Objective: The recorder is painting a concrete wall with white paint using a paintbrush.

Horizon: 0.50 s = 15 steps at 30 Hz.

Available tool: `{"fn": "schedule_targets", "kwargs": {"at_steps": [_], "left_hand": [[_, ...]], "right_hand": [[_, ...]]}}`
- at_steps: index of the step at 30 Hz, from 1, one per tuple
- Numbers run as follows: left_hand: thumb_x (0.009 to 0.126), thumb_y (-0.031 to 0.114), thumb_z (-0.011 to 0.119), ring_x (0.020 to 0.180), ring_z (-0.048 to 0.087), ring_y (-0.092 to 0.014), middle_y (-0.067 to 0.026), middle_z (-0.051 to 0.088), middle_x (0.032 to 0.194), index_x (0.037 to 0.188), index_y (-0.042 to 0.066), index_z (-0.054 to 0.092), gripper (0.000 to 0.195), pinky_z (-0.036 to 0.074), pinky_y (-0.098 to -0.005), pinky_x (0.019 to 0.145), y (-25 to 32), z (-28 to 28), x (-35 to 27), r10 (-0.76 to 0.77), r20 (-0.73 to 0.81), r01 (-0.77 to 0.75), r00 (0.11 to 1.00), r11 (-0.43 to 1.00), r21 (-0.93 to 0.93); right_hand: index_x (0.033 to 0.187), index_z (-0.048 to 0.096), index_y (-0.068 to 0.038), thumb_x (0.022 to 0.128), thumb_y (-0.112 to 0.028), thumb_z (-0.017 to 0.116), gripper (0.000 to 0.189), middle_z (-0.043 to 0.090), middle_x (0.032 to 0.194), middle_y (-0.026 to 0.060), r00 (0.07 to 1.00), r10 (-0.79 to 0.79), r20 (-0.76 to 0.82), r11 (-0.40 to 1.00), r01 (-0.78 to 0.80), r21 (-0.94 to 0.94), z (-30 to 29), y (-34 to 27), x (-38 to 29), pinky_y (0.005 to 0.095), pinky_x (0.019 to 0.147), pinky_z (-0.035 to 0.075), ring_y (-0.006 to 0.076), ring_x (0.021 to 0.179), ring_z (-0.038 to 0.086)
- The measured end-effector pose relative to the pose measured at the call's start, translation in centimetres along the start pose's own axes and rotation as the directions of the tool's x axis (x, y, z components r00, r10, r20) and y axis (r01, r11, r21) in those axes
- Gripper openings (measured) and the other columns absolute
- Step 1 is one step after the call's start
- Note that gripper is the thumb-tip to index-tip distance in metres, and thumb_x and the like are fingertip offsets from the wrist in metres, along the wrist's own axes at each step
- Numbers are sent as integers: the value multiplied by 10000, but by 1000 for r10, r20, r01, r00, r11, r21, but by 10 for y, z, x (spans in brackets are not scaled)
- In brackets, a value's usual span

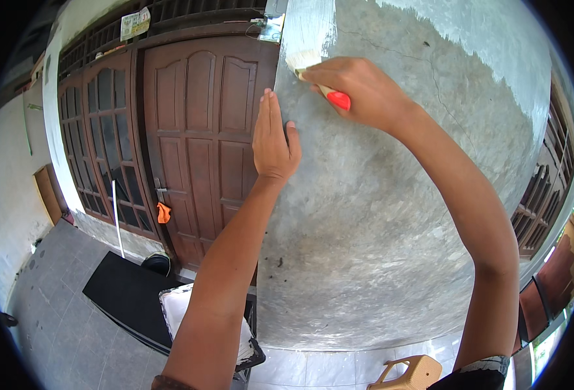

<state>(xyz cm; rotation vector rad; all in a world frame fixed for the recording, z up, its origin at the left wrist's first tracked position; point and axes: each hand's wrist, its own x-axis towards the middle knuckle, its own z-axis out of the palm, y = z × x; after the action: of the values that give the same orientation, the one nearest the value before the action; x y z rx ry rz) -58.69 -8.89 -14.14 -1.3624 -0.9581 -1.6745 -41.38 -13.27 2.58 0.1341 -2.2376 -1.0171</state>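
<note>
My right hand (360,90) grips a paintbrush (330,95) with a cream handle and a red end. Its pale bristles press on the grey cement wall (365,204) near the left corner, at the lower end of a strip of white paint (309,24). My left hand (273,139) lies along the wall's corner edge, its fingers extended upward and close together, the thumb apart. It holds nothing. More white paint (501,29) with a ragged lower border covers the upper right of the wall, and a thin crack runs down the bare cement.
Left of the corner stands a brown panelled wooden door (209,141) with an orange cloth (163,213) near its handle. Below are a black table (131,297) and a tray of white paint (179,302), partly behind my left arm. A tan plastic stool (409,373) stands on the tiles.
</note>
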Motion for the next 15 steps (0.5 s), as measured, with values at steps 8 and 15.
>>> {"fn": "schedule_targets", "kwargs": {"at_steps": [8, 15], "left_hand": [[980, 140, 464, 1220, 580, -461, -294, 470, 1463, 1548, -53, 262, 633, 548, -480, 917, 3, -1, 0, -136, 18, 137, 991, 988, -65], [977, 153, 480, 1165, 608, -465, -297, 507, 1414, 1539, -65, 268, 639, 555, -484, 900, 6, -2, 0, -211, 84, 215, 974, 975, -51]], "right_hand": [[967, 760, 23, 865, -62, 711, 142, 737, 890, 200, 985, 172, -29, 942, -155, 297, -31, -16, 3, 385, 721, 567, 355, 801, 709], [997, 763, -12, 842, -89, 714, 180, 738, 904, 195, 953, 284, 102, 893, -302, 333, -38, 21, 24, 403, 747, 573, 348, 821, 712]]}}
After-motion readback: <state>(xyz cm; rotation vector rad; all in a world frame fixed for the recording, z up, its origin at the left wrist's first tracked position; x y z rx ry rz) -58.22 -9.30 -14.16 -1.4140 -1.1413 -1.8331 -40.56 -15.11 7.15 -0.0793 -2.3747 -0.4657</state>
